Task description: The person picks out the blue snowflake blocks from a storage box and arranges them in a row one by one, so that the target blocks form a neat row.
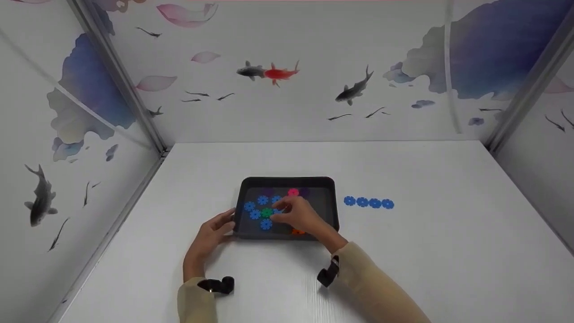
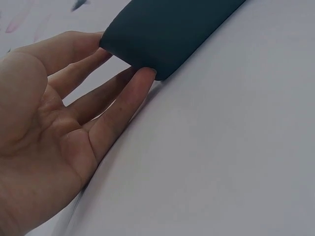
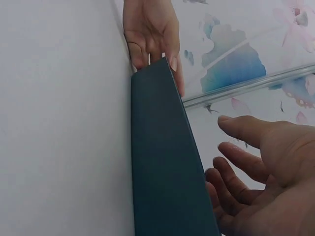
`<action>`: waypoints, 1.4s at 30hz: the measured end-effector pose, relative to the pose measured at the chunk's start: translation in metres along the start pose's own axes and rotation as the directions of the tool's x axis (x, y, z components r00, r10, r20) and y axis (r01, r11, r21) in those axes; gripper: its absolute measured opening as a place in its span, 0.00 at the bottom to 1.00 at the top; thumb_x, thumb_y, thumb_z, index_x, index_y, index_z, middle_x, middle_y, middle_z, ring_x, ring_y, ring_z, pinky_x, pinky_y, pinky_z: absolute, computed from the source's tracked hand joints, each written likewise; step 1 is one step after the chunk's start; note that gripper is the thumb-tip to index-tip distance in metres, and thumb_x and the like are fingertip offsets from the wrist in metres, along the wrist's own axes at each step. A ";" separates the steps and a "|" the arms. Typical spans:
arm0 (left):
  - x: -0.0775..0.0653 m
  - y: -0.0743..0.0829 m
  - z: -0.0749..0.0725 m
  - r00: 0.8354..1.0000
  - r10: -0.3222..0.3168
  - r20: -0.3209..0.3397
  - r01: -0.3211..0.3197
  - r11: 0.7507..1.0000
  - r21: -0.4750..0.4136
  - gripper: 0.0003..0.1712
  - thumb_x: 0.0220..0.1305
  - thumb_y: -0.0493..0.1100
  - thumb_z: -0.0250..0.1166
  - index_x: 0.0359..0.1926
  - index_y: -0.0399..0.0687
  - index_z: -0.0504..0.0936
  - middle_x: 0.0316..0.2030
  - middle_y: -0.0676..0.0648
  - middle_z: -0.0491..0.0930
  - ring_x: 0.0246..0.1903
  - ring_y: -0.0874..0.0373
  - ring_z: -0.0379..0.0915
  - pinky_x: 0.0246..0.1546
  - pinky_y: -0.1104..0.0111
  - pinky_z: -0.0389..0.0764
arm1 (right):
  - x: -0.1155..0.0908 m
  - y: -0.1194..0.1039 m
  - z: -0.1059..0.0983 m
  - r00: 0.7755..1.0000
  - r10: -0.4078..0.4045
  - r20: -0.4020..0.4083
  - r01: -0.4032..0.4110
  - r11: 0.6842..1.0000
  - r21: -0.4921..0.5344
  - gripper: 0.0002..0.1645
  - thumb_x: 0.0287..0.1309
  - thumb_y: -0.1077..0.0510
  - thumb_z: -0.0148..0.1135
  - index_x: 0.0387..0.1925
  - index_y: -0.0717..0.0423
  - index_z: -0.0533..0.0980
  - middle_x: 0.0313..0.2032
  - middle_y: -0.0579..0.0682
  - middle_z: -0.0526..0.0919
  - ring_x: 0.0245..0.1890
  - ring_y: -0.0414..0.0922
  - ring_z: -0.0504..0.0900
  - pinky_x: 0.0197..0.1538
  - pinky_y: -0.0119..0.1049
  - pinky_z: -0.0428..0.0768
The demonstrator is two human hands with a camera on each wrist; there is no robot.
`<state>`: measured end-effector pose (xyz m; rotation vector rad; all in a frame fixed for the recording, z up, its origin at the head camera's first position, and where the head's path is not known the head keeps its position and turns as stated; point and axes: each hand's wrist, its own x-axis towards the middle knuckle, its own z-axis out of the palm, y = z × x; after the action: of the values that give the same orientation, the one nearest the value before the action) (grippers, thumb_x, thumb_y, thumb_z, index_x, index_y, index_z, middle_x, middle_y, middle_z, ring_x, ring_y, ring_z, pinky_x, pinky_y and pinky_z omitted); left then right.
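Observation:
A dark shallow tray (image 1: 287, 181) holds several notched plastic snowflake discs: blue ones such as a disc (image 1: 262, 200) at the left, a green disc (image 1: 267, 212), a pink disc (image 1: 293, 192), dim purple ones and an orange disc (image 1: 298, 232) partly hidden by my right wrist. My left hand (image 1: 210, 235) touches the tray's near left side, its extended fingers (image 2: 120, 108) against the outer wall. Over the tray's middle is my right hand (image 1: 300, 214), thumb and forefinger apart near the green disc. In the right wrist view, nothing shows between those fingers.
Right of the tray, several blue snowflake discs (image 1: 368, 202) lie in a row on the white table (image 1: 430, 260). Printed panels with fish and petals stand at the left, back (image 1: 314, 121) and right. Each wrist wears a small black camera (image 1: 329, 271).

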<state>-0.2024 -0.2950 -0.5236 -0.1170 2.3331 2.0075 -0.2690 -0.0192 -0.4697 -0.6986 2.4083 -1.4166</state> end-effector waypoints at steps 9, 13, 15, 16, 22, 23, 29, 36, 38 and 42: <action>0.000 0.000 0.000 1.000 -0.014 -0.011 0.014 1.000 0.002 0.28 0.71 0.41 0.61 0.71 0.51 0.71 0.69 0.39 0.71 0.64 0.45 0.72 0.55 0.58 0.84 | 0.011 0.004 0.017 0.996 0.080 -0.034 -0.076 0.993 0.093 0.17 0.58 0.56 0.72 0.47 0.61 0.84 0.40 0.52 0.84 0.33 0.40 0.76 0.37 0.29 0.79; 0.000 -0.001 0.001 1.000 -0.015 -0.019 0.015 1.000 0.000 0.28 0.71 0.41 0.62 0.71 0.52 0.71 0.69 0.39 0.71 0.63 0.46 0.73 0.54 0.59 0.85 | 0.014 0.007 0.023 0.996 0.088 -0.026 -0.085 0.991 0.103 0.16 0.57 0.59 0.72 0.46 0.62 0.84 0.37 0.52 0.84 0.30 0.39 0.77 0.35 0.28 0.79; 0.000 -0.001 0.000 1.000 -0.019 -0.020 0.019 1.000 -0.003 0.28 0.71 0.40 0.62 0.71 0.52 0.71 0.69 0.39 0.71 0.62 0.46 0.73 0.54 0.59 0.85 | 0.016 0.008 0.025 0.996 0.089 -0.015 -0.087 0.993 0.083 0.16 0.56 0.60 0.73 0.45 0.62 0.84 0.37 0.52 0.84 0.31 0.39 0.77 0.36 0.29 0.80; 0.000 -0.002 0.000 1.000 -0.022 -0.021 0.022 1.000 -0.003 0.28 0.71 0.40 0.62 0.71 0.52 0.72 0.69 0.40 0.72 0.62 0.47 0.74 0.54 0.59 0.85 | 0.017 0.009 0.026 0.996 0.090 -0.009 -0.089 0.994 0.070 0.16 0.56 0.60 0.73 0.45 0.62 0.84 0.37 0.52 0.85 0.32 0.39 0.77 0.37 0.29 0.80; -0.001 -0.002 -0.001 1.000 -0.021 -0.011 0.021 1.000 -0.009 0.29 0.71 0.41 0.62 0.71 0.52 0.71 0.70 0.39 0.70 0.64 0.46 0.72 0.55 0.59 0.84 | 0.022 0.009 0.029 0.995 0.096 0.003 -0.096 0.995 -0.006 0.16 0.52 0.63 0.75 0.44 0.60 0.86 0.41 0.54 0.88 0.39 0.43 0.83 0.45 0.37 0.86; -0.001 -0.002 -0.002 1.000 -0.015 -0.003 0.015 1.000 -0.009 0.29 0.71 0.41 0.61 0.72 0.51 0.70 0.70 0.38 0.69 0.65 0.45 0.71 0.55 0.58 0.84 | 0.022 0.008 0.030 0.995 0.098 0.002 -0.098 0.995 -0.011 0.16 0.52 0.63 0.76 0.44 0.59 0.86 0.41 0.55 0.88 0.40 0.44 0.84 0.46 0.38 0.86; -0.001 0.000 -0.003 1.000 0.005 0.017 -0.005 1.000 -0.010 0.30 0.72 0.41 0.61 0.73 0.47 0.68 0.71 0.36 0.67 0.66 0.42 0.70 0.56 0.58 0.84 | 0.025 0.006 0.032 0.995 0.104 0.004 -0.104 0.994 -0.035 0.16 0.49 0.66 0.76 0.43 0.59 0.86 0.41 0.57 0.89 0.42 0.46 0.85 0.48 0.40 0.87; -0.002 0.003 -0.001 1.000 -0.006 -0.002 0.006 1.000 -0.008 0.30 0.71 0.42 0.62 0.72 0.49 0.69 0.70 0.37 0.69 0.65 0.44 0.71 0.56 0.58 0.84 | 0.026 0.009 0.033 0.998 0.057 0.017 -0.056 0.995 -0.077 0.15 0.49 0.67 0.75 0.42 0.59 0.87 0.41 0.57 0.89 0.42 0.46 0.84 0.48 0.41 0.87; -0.001 0.003 0.000 1.000 -0.002 -0.003 0.002 1.000 -0.006 0.30 0.71 0.42 0.62 0.72 0.49 0.69 0.70 0.37 0.69 0.65 0.44 0.71 0.56 0.57 0.84 | 0.027 0.009 0.033 0.999 0.049 0.023 -0.047 0.995 -0.093 0.15 0.49 0.67 0.76 0.42 0.59 0.87 0.41 0.56 0.89 0.43 0.46 0.84 0.48 0.41 0.87; 0.000 0.001 0.000 1.000 0.007 -0.004 -0.007 1.000 0.000 0.30 0.71 0.43 0.62 0.72 0.49 0.70 0.69 0.37 0.70 0.63 0.45 0.73 0.55 0.58 0.85 | 0.027 0.010 0.032 0.997 0.059 0.044 -0.054 0.992 -0.115 0.16 0.49 0.66 0.76 0.44 0.57 0.87 0.42 0.54 0.89 0.45 0.47 0.84 0.51 0.43 0.86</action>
<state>-0.2021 -0.2951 -0.5221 -0.1130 2.3391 2.0125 -0.2798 -0.0532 -0.4938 -0.6763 2.4666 -1.2352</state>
